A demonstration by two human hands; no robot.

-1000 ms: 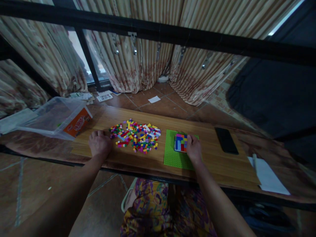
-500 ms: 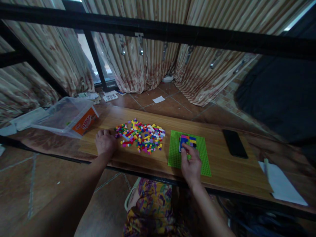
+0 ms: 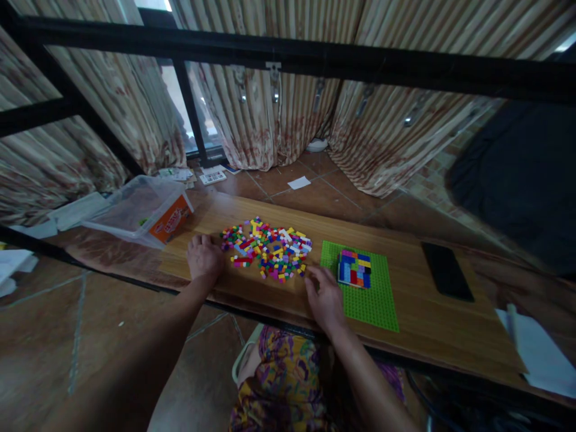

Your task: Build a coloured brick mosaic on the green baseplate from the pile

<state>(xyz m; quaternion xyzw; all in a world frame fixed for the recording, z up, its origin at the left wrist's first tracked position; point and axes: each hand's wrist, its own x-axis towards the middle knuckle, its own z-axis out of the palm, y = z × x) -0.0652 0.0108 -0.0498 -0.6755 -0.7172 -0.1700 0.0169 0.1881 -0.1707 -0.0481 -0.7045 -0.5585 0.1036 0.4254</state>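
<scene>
My left hand (image 3: 204, 259) rests on the wooden table, palm down, left of a loose heap of small coloured bricks (image 3: 274, 249). Its fingers lie on the wood and hold nothing. At the heap's right edge is my right hand (image 3: 324, 295), its fingertips close to a few bricks and its thumb and forefinger apart. Right of that hand lies a green studded baseplate (image 3: 373, 309). A low block of joined bricks (image 3: 354, 269) in blue, red, yellow and other colours sits on the plate's upper part.
A clear plastic box (image 3: 135, 210) with an orange label stands at the table's left end. On the right lie a black phone (image 3: 447, 271) and white paper (image 3: 546, 360) with a pen-like stick. A dark metal bar (image 3: 288, 54) crosses in front of striped curtains (image 3: 252, 120).
My right hand has moved left, off the brick block on the baseplate to the heap's edge, uncovering the block. The left hand stays on the table. The view has shifted slightly.
</scene>
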